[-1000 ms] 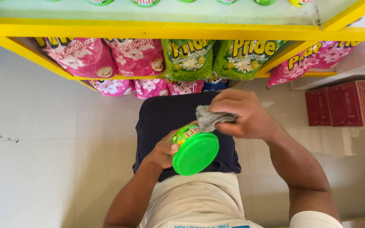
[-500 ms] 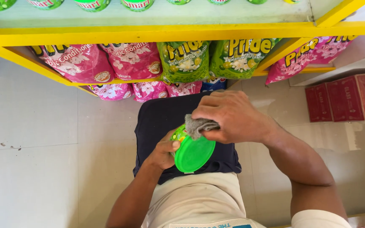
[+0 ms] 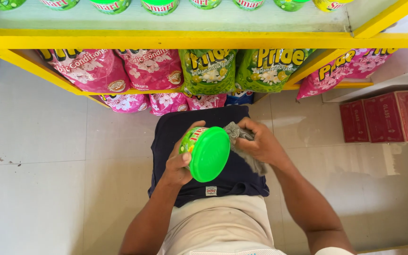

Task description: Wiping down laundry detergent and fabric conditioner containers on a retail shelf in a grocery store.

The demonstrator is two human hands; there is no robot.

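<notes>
**Tub held in left hand, cloth in right, under the yellow shelving**

Hidden or cut off: the green tub (image 3: 205, 152) shows mainly its flat round lid, turned toward the camera; its printed side wall is visible only as a narrow strip on the left, and its base is out of sight. The tops of the containers (image 3: 159, 5) along the upper shelf are cropped by the frame's top edge. The blue pack (image 3: 240, 97) on the lower shelf is mostly covered by the bags in front of it. The far end of the grey cloth (image 3: 246, 144) disappears inside the fist.

Versus the earlier frames: the right hand (image 3: 260, 144) was over the top of the tub, cloth pressed on its rim; it now sits at the tub's right side, and the lid face is wholly uncovered. The tub is tilted more toward the viewer.

Grip: the left hand (image 3: 180, 163) has its fingers clamped round the tub's left wall, thumb on the lid's rim. The right hand's fingers are curled tight on the cloth, which touches the tub's right edge.

Location: the tub is held in the air over the person's dark-clad lap, just in front of the front edge of the yellow shelf (image 3: 175, 40).

Containers: the lower shelf holds pink bags (image 3: 90, 68) toward its left end and green bags (image 3: 208, 68) at the middle. Red cartons (image 3: 383, 117) stand on the floor at the right.
</notes>
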